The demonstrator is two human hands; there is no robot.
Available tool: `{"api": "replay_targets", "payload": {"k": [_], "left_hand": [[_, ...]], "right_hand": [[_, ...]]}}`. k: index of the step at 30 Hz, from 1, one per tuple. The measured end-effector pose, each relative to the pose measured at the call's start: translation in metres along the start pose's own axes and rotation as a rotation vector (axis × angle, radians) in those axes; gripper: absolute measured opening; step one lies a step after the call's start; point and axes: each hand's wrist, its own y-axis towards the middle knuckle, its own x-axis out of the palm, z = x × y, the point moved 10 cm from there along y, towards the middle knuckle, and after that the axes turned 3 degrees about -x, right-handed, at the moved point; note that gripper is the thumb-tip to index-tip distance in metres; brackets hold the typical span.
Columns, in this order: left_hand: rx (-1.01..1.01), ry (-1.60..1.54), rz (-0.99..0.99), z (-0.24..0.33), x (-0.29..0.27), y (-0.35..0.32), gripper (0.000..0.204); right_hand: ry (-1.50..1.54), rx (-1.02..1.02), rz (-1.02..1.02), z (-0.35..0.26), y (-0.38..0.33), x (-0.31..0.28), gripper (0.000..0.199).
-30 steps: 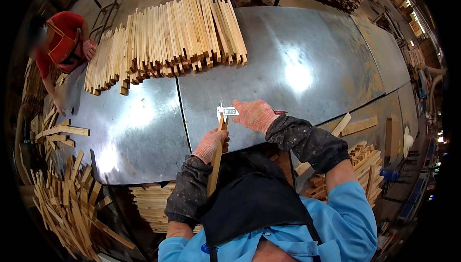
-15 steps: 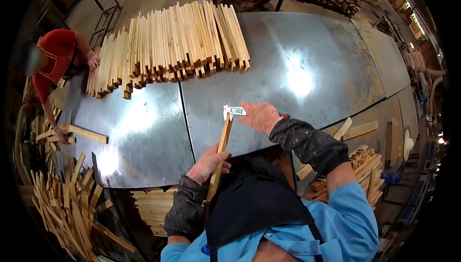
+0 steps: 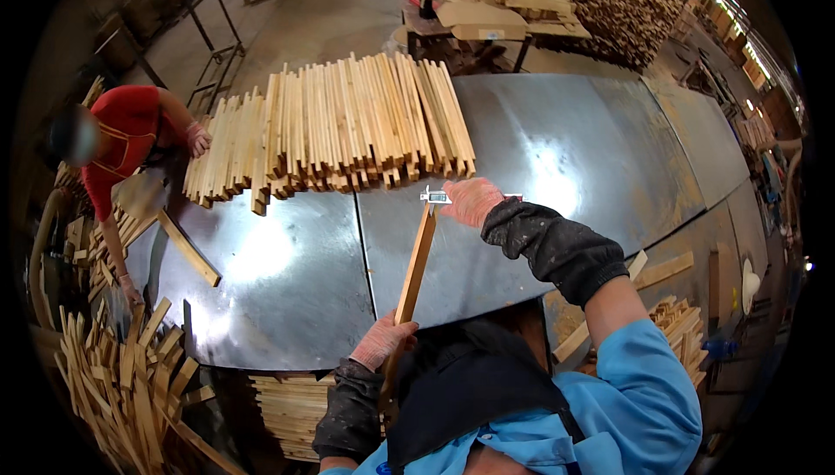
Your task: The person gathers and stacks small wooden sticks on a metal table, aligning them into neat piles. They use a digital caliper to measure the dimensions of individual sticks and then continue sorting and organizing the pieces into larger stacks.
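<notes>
My left hand (image 3: 383,341), in a pinkish glove, is closed round the lower part of a narrow wooden strip (image 3: 416,268). The strip slants up and away from me over the metal tabletop (image 3: 304,275). At its far end my right hand (image 3: 474,203), gloved the same way, grips a digital caliper (image 3: 435,197). The caliper's jaws are at the tip of the strip; whether they touch both sides is too small to tell. Beyond the caliper lies a long row of stacked wooden strips (image 3: 348,123).
At the left a co-worker in red (image 3: 130,127) has one hand on the row's end. A loose strip (image 3: 189,249) lies near that person. Heaped strips (image 3: 130,379) stand at the lower left, more (image 3: 674,327) at the right. A small table (image 3: 470,18) stands behind.
The view has tilted up, so the tabletop sits lower. I still hold the strip and caliper together. The co-worker's lower hand has moved off the loose strip, which now lies more steeply angled.
</notes>
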Motion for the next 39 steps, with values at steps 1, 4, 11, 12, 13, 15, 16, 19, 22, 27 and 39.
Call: {"api": "replay_targets", "payload": {"k": [1, 4, 11, 12, 13, 15, 16, 19, 22, 27, 39], "left_hand": [[-0.017, 0.035, 0.033, -0.004, -0.008, 0.003, 0.043], [0.049, -0.003, 0.071, -0.009, -0.028, 0.004, 0.034], [0.18, -0.086, 0.129, -0.01, -0.062, -0.004, 0.023], [0.184, -0.073, 0.127, -0.008, -0.063, -0.008, 0.022], [0.189, -0.06, 0.125, -0.005, -0.062, -0.015, 0.022], [0.191, -0.073, 0.133, -0.008, -0.064, -0.02, 0.021], [0.188, -0.1, 0.143, -0.015, -0.066, -0.02, 0.021], [0.194, -0.098, 0.221, -0.032, -0.069, -0.015, 0.023], [0.244, -0.071, 0.287, -0.033, -0.065, -0.013, 0.025], [0.275, 0.042, 0.338, -0.038, -0.066, -0.009, 0.032], [0.223, 0.291, 0.474, -0.03, -0.071, -0.014, 0.046]], "right_hand": [[-0.04, -0.004, -0.012, -0.008, 0.009, -0.008, 0.042], [-0.057, -0.032, 0.002, -0.032, 0.032, -0.031, 0.041], [-0.155, -0.059, -0.013, -0.088, 0.069, -0.06, 0.043], [-0.165, -0.071, -0.008, -0.093, 0.07, -0.062, 0.043], [-0.174, -0.081, -0.002, -0.098, 0.071, -0.065, 0.044], [-0.17, -0.081, -0.01, -0.102, 0.07, -0.067, 0.043], [-0.167, -0.081, -0.013, -0.104, 0.069, -0.068, 0.043], [-0.137, -0.044, 0.0, -0.101, 0.064, -0.073, 0.043], [-0.129, -0.069, 0.029, -0.09, 0.052, -0.078, 0.043], [-0.121, -0.064, 0.104, -0.072, 0.041, -0.075, 0.046], [-0.058, 0.004, 0.138, -0.054, 0.021, -0.07, 0.044]]}}
